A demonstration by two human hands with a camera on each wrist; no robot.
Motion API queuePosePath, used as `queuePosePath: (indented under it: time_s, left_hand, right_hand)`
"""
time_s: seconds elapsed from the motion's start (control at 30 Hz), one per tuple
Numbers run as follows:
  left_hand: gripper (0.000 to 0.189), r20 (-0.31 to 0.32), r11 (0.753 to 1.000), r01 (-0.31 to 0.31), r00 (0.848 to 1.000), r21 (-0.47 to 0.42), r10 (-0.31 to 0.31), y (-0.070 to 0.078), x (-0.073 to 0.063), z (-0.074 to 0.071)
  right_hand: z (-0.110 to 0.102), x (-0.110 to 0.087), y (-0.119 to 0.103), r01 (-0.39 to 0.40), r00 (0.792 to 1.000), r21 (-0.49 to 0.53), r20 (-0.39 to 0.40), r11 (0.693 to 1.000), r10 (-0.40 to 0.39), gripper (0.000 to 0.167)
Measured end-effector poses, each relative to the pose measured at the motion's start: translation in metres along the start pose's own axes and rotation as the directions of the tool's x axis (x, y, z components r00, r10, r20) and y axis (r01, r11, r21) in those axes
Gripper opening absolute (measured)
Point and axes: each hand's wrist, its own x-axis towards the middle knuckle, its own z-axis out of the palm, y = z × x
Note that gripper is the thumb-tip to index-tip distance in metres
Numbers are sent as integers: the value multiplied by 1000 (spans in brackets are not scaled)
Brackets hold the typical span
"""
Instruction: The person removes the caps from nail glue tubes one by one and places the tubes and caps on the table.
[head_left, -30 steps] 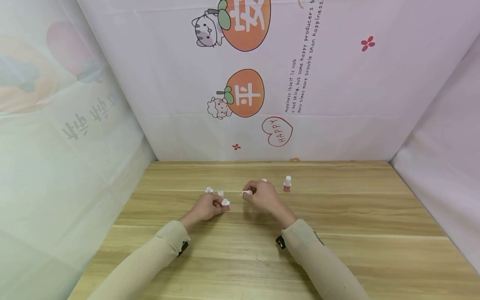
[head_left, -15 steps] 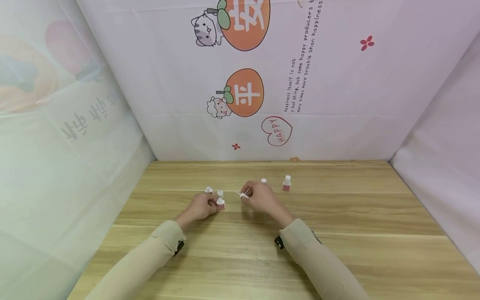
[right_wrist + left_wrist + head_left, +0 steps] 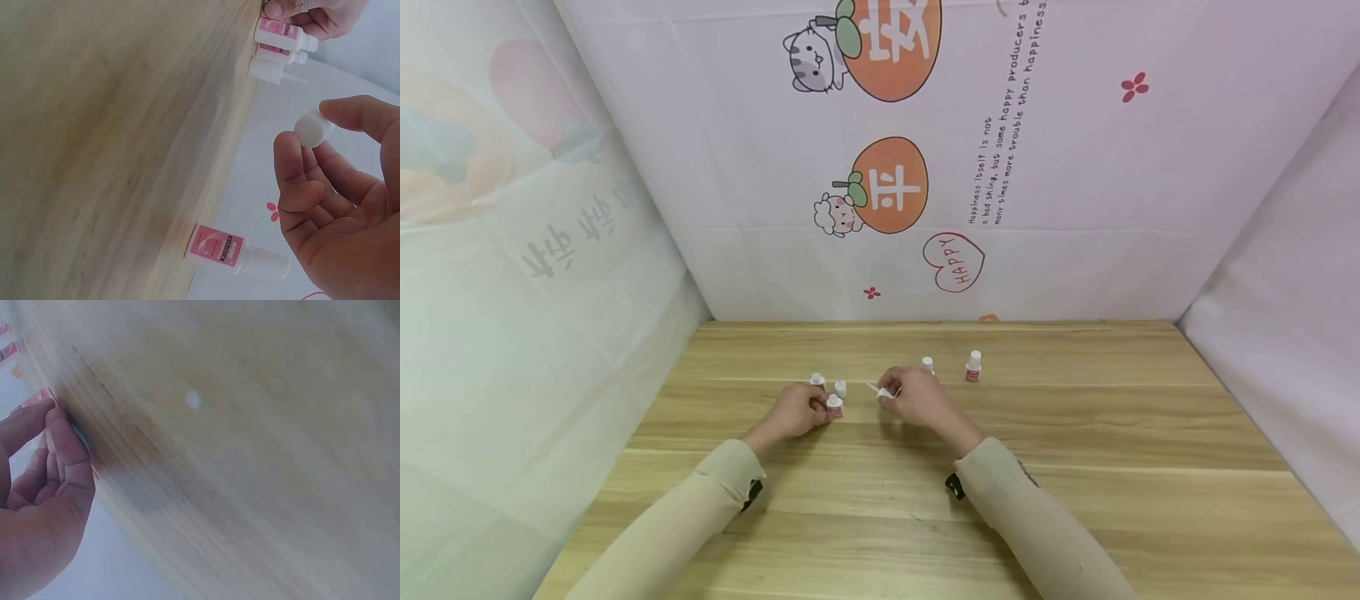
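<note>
My left hand [image 3: 792,412] pinches a small uncapped glue bottle [image 3: 835,407] with a pink label, upright at the tabletop. Its pink label [image 3: 37,397] shows past the fingertips in the left wrist view. Beside it stand another uncapped bottle [image 3: 817,381] and a white cap [image 3: 265,70] with its thin brush stem pointing up. My right hand [image 3: 917,396] holds a second white cap [image 3: 314,129] between thumb and fingers, above the table. A thin white stem points left from that cap in the head view.
Two capped bottles stand upright to the right: one [image 3: 928,364] partly behind my right hand, the other [image 3: 973,367] farther right. The wooden table [image 3: 880,517] meets a printed cloth [image 3: 1060,267] at the back, with cloth on both sides.
My left hand has slid the uncapped bottle left, closer to the other bottle and the standing cap. My right hand has shifted slightly left, and the held cap's stem has come into view.
</note>
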Motion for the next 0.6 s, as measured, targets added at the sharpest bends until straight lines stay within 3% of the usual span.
queuePosePath:
  time_s: [0.43, 0.6]
  left_hand:
    - [13, 6, 998, 48, 999, -34, -48, -4, -2, -4]
    - [11, 21, 999, 31, 999, -43, -30, -8, -5, -8]
  right_hand:
    - [6, 3, -7, -19, 1000, -9, 20, 1000, 19, 15]
    - [8, 5, -8, -10, 1000, -37, 24, 999, 11, 16]
